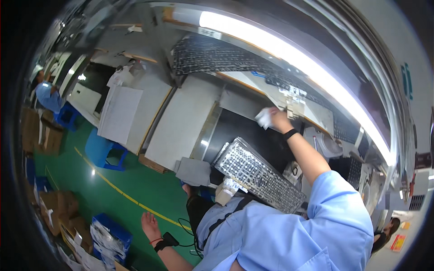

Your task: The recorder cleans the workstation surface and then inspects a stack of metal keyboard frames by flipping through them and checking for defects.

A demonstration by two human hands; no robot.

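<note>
My right hand point(281, 121) reaches over the dark bench surface point(235, 122). Its fingers are closed on a crumpled white piece point(263, 118), cloth or paper, blurred by motion. Just beyond that hand stands a cluster of small pale parts point(294, 106) at the shelf edge. Low on the left, my left hand point(150, 226) hangs over the floor, fingers apart, holding nothing. Between my body and the bench lies a stack of trays point(257, 174) with rows of small dark and silvery pieces. A small open carton point(226, 192) with white wrapping sits against its near side.
A long lamp point(294, 49) runs above the bench, near a shelf with dark gridded trays point(217, 54). White worktops point(181, 122) extend leftward. Blue stools point(106, 151), cartons point(58, 205) and a blue bin point(110, 239) stand on the green floor. Another person point(49, 95) is far left.
</note>
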